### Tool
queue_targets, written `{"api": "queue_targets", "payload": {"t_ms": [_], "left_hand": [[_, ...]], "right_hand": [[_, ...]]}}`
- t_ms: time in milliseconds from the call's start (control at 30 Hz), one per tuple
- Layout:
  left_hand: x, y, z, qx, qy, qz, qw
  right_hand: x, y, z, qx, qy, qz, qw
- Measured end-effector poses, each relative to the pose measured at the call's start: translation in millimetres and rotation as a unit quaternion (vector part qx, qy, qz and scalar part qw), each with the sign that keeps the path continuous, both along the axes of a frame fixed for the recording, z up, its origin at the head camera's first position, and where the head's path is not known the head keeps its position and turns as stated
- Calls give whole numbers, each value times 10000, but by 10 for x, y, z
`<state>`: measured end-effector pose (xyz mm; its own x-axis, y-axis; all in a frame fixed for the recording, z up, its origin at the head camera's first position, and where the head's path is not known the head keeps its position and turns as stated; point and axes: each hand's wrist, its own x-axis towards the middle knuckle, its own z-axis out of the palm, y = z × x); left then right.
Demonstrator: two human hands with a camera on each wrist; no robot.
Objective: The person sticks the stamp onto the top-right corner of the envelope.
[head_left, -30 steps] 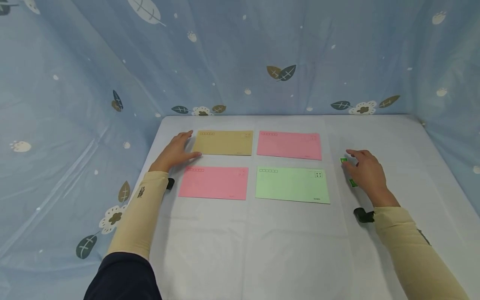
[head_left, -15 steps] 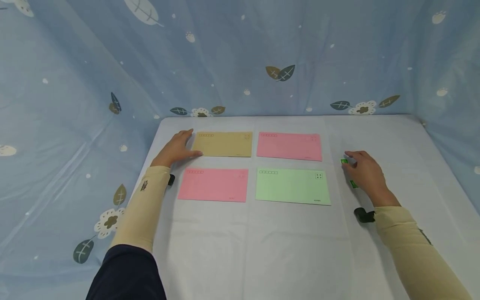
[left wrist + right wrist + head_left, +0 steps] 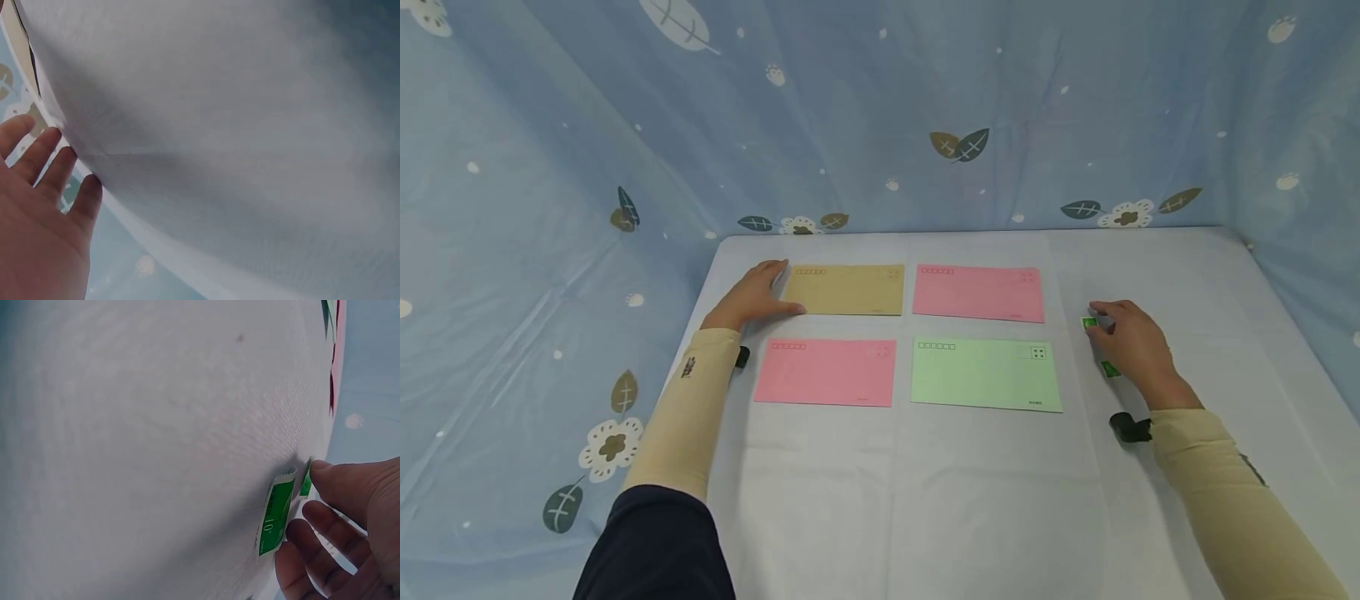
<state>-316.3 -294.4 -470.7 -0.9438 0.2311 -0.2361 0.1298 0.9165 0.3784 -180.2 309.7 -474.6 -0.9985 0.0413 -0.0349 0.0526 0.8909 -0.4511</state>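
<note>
Two small green stamps lie on the white tabletop at the right: a far stamp (image 3: 1089,322) and a near stamp (image 3: 1109,368). My right hand (image 3: 1131,346) is over them, fingers loosely bent. In the right wrist view its thumb tip (image 3: 322,465) overlaps the far stamp (image 3: 306,480), while the near stamp (image 3: 275,512) lies beside the fingers. On the left, my left hand (image 3: 752,297) is spread at the left edge of a tan envelope (image 3: 846,292), thumb by its lower corner. The left wrist view shows those fingers (image 3: 56,169) extended, with nothing in them.
Beside the tan envelope lies a pink envelope (image 3: 977,293). Nearer are another pink envelope (image 3: 825,372) and a light green envelope (image 3: 985,375), completing two rows. A blue patterned curtain (image 3: 880,108) hangs behind and left of the white table (image 3: 910,500).
The head view has shifted slightly. My right hand stays over the stamps with its fingers drawn a little closer to the far one; my left hand holds its place.
</note>
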Motion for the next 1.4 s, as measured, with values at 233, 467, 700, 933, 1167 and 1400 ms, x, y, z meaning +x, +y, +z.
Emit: {"api": "queue_targets", "payload": {"t_ms": [233, 467, 700, 933, 1167, 1400], "left_hand": [[-22, -16, -17, -125, -3, -192, 9997], [-35, -3, 1, -359, 14, -305, 9989], [-19, 15, -1, -366, -31, -256, 9990], [-16, 22, -20, -380, -83, -223, 9990], [31, 51, 13, -359, -76, -154, 9992], [38, 63, 28, -380, -92, -415, 9984]], "right_hand": [[-15, 7, -1, 0, 33, 33, 10000], [-39, 18, -22, -9, 87, 103, 9999], [-47, 14, -28, 40, 99, 71, 9999], [-48, 14, -53, 111, 149, 88, 9998], [-60, 24, -58, 49, 82, 75, 9999], [-54, 22, -61, -30, -17, -101, 9999]]}}
